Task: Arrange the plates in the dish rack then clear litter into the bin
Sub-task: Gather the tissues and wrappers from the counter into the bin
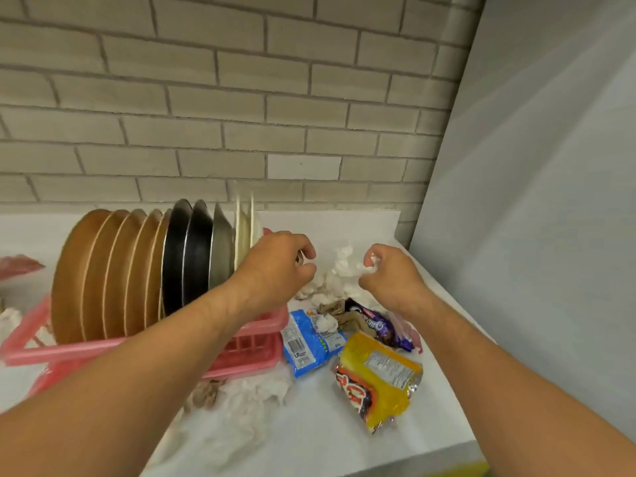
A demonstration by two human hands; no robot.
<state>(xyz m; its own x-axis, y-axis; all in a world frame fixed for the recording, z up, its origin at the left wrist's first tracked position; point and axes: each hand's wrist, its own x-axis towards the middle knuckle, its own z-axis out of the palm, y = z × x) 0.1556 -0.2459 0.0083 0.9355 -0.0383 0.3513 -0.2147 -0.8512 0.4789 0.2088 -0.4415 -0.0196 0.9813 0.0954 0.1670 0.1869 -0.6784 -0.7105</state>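
Observation:
A pink dish rack (pixel 247 349) stands on the white counter and holds several upright plates: brown plates (pixel 103 280), black plates (pixel 186 256), a grey plate (pixel 220 249) and cream plates (pixel 242 232). My left hand (pixel 275 266) hovers with curled fingers by the rack's right end, beside a pile of crumpled white tissue (pixel 335 277); whether it holds any is unclear. My right hand (pixel 389 273) pinches a piece of that tissue. Below lie a blue wrapper (pixel 306 342), a purple wrapper (pixel 385 325) and a yellow snack bag (pixel 378 376).
More crumpled tissue (pixel 254 394) and brownish scraps (pixel 206 394) lie in front of the rack. A grey wall panel (pixel 533 201) bounds the counter on the right, a brick wall (pixel 241 98) at the back. Something yellow (pixel 461 471) shows below the counter's front edge.

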